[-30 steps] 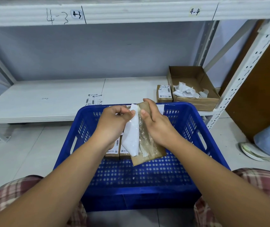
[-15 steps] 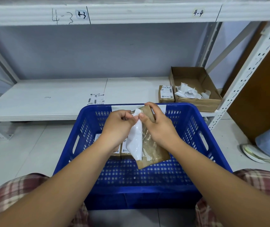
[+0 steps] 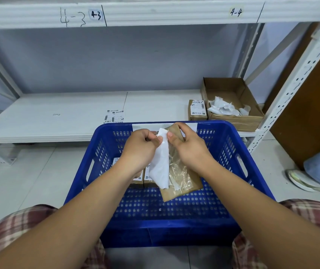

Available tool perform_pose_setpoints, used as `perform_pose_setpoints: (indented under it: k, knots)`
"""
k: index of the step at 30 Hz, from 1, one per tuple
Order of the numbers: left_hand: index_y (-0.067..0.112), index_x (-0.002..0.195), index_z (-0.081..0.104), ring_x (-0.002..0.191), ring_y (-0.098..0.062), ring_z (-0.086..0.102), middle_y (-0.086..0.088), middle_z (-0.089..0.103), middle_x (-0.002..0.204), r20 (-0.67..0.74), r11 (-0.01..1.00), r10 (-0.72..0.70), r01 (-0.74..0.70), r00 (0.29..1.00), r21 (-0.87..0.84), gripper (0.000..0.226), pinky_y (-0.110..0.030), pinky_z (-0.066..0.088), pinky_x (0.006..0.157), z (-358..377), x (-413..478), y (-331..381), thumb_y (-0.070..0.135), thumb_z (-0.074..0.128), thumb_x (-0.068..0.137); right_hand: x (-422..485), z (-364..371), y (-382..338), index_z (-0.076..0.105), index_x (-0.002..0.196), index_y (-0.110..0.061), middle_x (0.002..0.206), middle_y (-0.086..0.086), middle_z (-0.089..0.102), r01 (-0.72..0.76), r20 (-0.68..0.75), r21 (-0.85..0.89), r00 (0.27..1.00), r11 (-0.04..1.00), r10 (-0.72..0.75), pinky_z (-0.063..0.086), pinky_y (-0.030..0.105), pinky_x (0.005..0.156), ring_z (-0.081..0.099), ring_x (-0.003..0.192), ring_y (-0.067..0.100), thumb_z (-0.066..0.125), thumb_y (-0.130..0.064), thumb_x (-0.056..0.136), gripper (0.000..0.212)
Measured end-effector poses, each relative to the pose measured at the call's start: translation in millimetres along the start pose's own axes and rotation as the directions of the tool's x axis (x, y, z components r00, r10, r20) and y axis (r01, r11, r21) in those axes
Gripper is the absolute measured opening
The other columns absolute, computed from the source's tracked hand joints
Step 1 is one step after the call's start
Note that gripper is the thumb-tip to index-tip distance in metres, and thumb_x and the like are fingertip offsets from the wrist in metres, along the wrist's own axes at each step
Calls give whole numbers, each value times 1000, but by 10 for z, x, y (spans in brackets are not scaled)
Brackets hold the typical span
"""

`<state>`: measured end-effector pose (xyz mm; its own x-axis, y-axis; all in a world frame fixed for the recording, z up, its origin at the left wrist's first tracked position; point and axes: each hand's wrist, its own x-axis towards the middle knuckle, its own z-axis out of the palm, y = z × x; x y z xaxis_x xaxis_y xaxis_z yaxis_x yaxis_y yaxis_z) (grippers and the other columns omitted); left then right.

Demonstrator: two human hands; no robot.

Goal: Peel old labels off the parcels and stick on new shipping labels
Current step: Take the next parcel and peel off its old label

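Both hands are held over the blue crate [image 3: 165,235]. The left hand [image 3: 141,150] pinches the top edge of a white label [image 3: 161,169], which curls away from the brown parcel [image 3: 182,183]. The right hand [image 3: 190,150] grips that parcel's upper end, thumb beside the label. Under the left hand, labelled parcels [image 3: 147,179] lie on the crate floor. Beyond the right hand, on the shelf [image 3: 48,121], an open cardboard box [image 3: 238,121] holds crumpled white scraps [image 3: 223,108], with a small labelled parcel [image 3: 197,111] just beside it. A loose label sheet [image 3: 114,116] lies beyond the left hand.
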<state>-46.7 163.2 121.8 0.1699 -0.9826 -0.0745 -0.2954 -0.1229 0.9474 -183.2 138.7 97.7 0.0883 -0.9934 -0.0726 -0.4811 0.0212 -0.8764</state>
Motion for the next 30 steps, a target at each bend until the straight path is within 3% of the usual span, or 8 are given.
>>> perform_pose_setpoints:
  k: [4,7,13,19,21,25,27,30]
  knots:
    - [14,69,55,67,-11,51,4,56,72,10,1000,-16,16,1000,26,24,-24,37,60,-14,7,17,16,59,93,-7,-33,-33,43,140,-33,129,8,61,-19,-2,-6,1000,1000,19,53,38,89,62,108,28,50,-49,96,47]
    - [11,69,55,72,-17,55,0,60,75,26,998,-52,53,998,-31,24,-29,42,70,-25,20,14,14,59,92,-27,-63,-57,41,142,-33,130,6,59,-21,7,2,1000,1000,21,52,34,84,63,104,25,49,-47,98,47]
    - [8,67,52,71,-14,56,0,60,80,46,980,-97,104,994,-170,27,-29,42,72,0,1,21,9,56,94,-31,-80,-86,42,140,-33,133,8,58,-38,10,-6,999,999,38,51,40,87,61,108,29,47,-49,98,46]
    - [8,65,51,115,-37,56,-19,58,127,40,953,-118,125,992,-277,29,-38,44,88,20,12,12,7,55,94,-46,-92,-114,38,144,-31,138,7,54,-45,5,-8,999,999,45,51,42,93,58,114,28,43,-48,100,47]
    - [9,63,50,119,-38,53,-21,55,131,33,952,-100,105,994,-288,30,-35,45,86,29,20,29,6,55,93,-37,-98,-121,39,143,-30,137,8,55,-52,1,9,999,999,52,49,34,83,59,113,29,42,-47,101,46]
    - [10,61,48,83,-25,59,-12,62,112,17,944,-75,76,997,-320,34,-20,46,64,45,51,20,7,54,94,-24,-132,-140,41,139,-28,131,7,57,-63,-18,49,998,997,64,44,31,81,57,108,24,38,-43,103,39]
    - [13,63,48,92,-29,54,-11,63,102,20,937,-104,104,994,-334,32,-33,45,76,54,84,-29,10,55,94,-20,-143,-137,37,143,-28,136,6,53,-77,-7,45,997,996,78,39,30,85,54,116,26,36,-42,104,42]
    - [15,65,49,84,-24,47,-5,59,85,12,923,-139,133,990,-362,30,-30,34,63,65,103,-62,13,57,93,-21,-147,-134,31,149,-26,143,8,49,-92,2,47,996,995,92,34,28,87,49,123,27,34,-41,105,46]
